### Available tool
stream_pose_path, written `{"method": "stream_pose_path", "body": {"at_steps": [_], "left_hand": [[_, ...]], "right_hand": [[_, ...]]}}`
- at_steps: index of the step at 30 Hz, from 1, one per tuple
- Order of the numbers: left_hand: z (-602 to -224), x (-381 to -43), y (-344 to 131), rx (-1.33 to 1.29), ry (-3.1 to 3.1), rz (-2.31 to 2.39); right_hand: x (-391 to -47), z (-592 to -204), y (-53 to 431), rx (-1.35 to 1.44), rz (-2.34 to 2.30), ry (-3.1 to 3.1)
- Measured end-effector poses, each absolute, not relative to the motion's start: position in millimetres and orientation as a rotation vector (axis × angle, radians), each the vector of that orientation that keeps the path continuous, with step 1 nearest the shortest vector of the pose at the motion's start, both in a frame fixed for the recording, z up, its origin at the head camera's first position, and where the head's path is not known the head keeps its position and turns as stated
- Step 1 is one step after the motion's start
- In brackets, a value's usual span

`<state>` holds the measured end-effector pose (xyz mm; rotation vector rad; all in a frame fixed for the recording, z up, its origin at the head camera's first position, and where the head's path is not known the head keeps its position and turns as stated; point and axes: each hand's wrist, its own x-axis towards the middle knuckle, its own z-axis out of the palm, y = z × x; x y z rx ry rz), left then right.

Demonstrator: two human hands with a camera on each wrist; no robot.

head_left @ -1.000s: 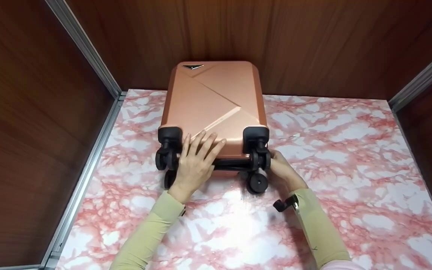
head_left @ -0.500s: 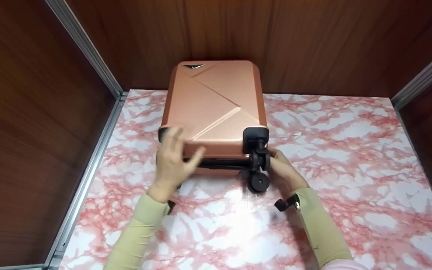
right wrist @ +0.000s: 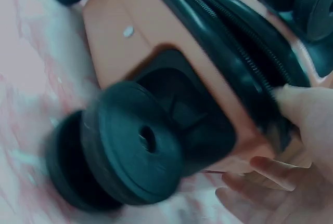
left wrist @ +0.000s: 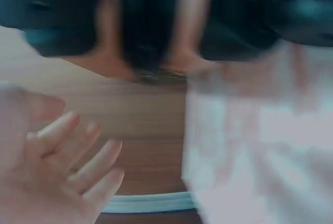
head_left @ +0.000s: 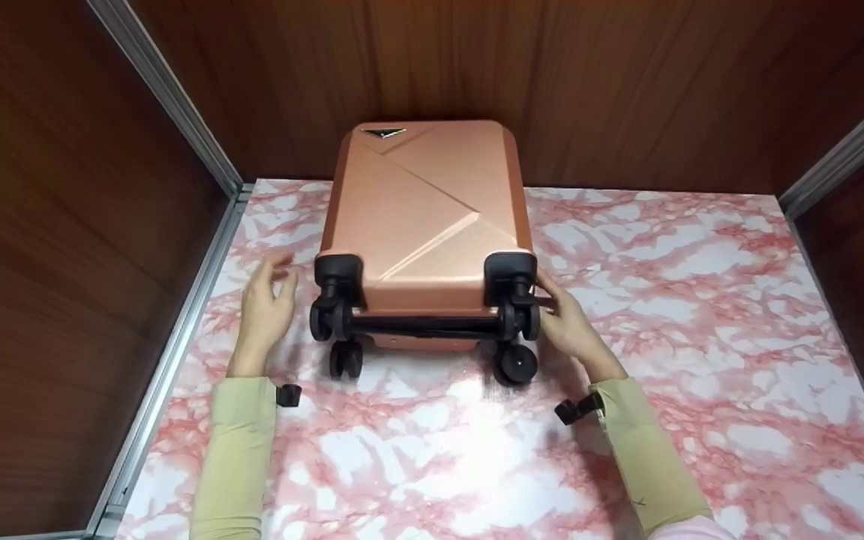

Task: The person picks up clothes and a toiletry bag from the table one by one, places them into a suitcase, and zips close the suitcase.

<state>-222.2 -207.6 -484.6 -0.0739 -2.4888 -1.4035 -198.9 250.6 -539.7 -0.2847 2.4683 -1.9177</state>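
The left hand (head_left: pixel 264 309) has come off the case (head_left: pixel 424 210), fingers spread, leaving only the right hand (head_left: pixel 570 322), fingers apart, thumb apparently touching the parted zip (right wrist: pixel 237 44).

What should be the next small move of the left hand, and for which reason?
I would probably bring the left hand to the left side of the suitcase. It is free and apart from the suitcase, while the right hand is already at the right side. The zip shows parted teeth, so two hands may raise the top more evenly.
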Motion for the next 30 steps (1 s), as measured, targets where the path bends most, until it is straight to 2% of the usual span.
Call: {"method": "stream_pose_path", "body": {"at_steps": [8,13,19,25,30], "left_hand": [[-521.5,-227.4,-210.7,-0.125,-2.715,-1.606],[-524.9,-227.2,-204.4,-0.127,-2.739,-1.643],[-528.2,-230.6,-202.7,-0.048,-2.647,-1.702],[-531.5,-236.3,-199.0,-0.105,-2.643,-1.474],[-534.3,-237.3,-195.4,-0.223,-2.655,-1.187]], "right_hand": [[-197.6,-498.3,271.2,-0.341,-1.854,2.471],[-225.1,-476.0,281.9,-0.282,-1.857,2.457],[-262.9,-465.4,268.4,-0.122,-1.732,2.358],[-283.2,-457.4,245.4,-0.024,-1.650,2.288],[-286.6,-456.1,236.0,0.000,-1.550,2.189]]}}
